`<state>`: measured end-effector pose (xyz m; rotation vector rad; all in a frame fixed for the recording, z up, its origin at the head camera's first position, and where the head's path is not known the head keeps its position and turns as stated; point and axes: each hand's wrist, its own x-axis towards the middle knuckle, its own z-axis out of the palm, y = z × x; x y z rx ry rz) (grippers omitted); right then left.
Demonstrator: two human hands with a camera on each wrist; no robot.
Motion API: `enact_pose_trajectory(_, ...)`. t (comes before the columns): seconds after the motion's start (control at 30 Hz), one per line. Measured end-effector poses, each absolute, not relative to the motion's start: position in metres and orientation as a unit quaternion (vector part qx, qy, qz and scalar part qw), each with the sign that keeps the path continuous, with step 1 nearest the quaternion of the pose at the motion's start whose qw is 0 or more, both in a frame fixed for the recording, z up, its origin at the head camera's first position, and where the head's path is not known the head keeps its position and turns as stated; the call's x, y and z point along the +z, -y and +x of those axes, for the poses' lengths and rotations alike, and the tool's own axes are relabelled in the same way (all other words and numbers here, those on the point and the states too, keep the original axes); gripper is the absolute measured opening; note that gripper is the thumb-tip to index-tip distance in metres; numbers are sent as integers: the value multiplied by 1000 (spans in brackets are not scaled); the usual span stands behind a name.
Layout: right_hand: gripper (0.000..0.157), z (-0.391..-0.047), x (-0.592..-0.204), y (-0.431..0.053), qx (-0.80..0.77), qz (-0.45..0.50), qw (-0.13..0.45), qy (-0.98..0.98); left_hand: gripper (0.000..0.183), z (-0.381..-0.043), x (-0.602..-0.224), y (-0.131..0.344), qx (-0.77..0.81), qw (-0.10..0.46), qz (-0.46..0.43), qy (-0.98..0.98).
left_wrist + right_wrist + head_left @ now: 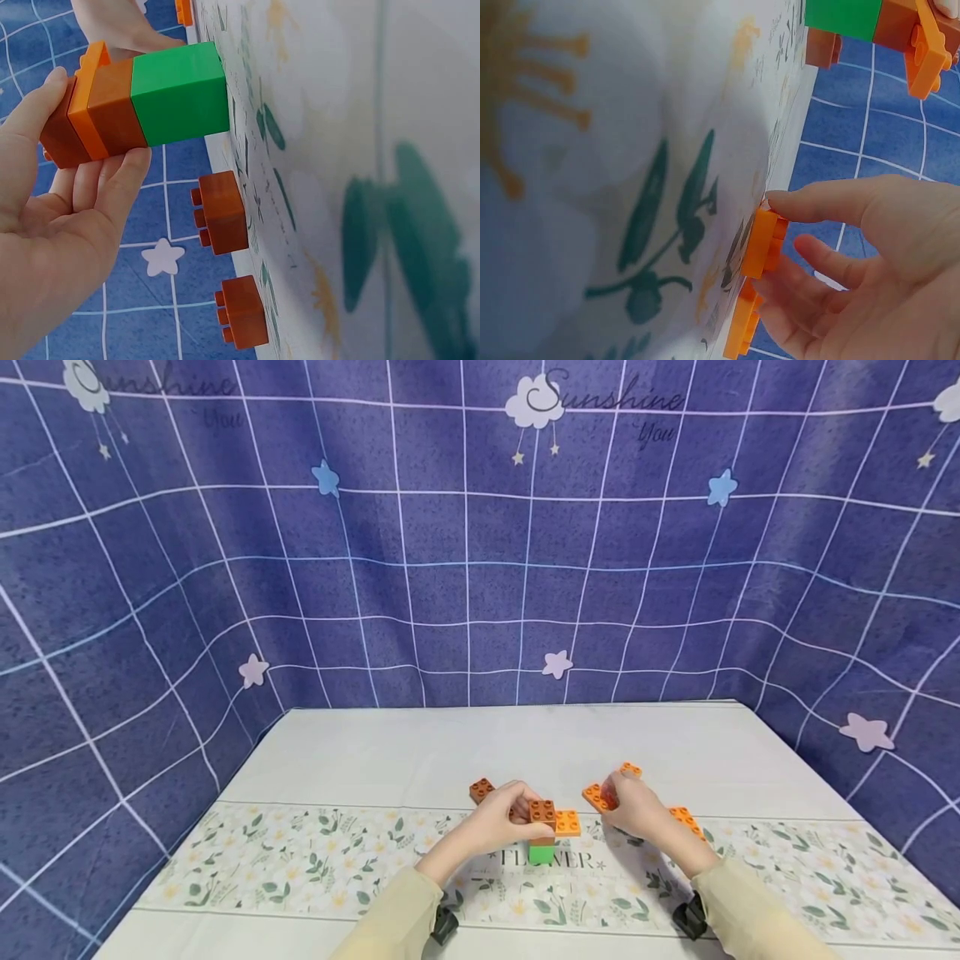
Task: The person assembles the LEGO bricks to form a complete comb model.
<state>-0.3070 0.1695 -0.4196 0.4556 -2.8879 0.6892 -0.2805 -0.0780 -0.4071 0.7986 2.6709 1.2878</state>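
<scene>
My left hand (pixel 498 822) holds a stack of toy building bricks around its upper part. The stack has a green brick (pixel 180 94) at the bottom, a brown brick (pixel 116 109) above it, an orange brick (pixel 91 97) that juts out to the right, and another brown brick (pixel 60 131) on top. It stands upright at the table surface. My right hand (pixel 641 806) pinches an orange brick (pixel 760 244) lying on the table, thumb at one end and fingers at the other. Part of that brick is hidden by the hand in the head view.
Two loose brown bricks (pixel 225 214) lie beyond the left hand. More orange bricks lie around the right hand, one (pixel 632 769) behind it and one (pixel 684 822) to its right. A floral cloth (pixel 337 868) covers the table; a blue gridded curtain (pixel 450 593) surrounds it.
</scene>
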Motion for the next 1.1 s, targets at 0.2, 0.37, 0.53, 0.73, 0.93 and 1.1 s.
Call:
enact_pose_trajectory(0.2,44,-306,-421,-170,194,152,68,967,38,-280,-407,77,416,37,256,-872)
enact_pose_trajectory(0.37,38,-304,-420,-171,176,154,62,970,39,-279,-407,77,419,35,258,-870)
enact_pose_trajectory(0.53,36,-306,-419,-172,191,154,48,968,40,-280,-408,77,419,36,257,-870)
enact_pose_trajectory(0.73,37,-308,-415,-172,237,147,20,960,41,-282,-406,78,426,39,254,-868)
enact_pose_trajectory(0.93,35,-308,-413,-171,251,150,6,956,43,-283,-404,78,422,46,249,-870)
enact_pose_trajectory(1.1,33,-307,-416,-172,250,148,3,957,43,-282,-407,77,422,47,250,-870)
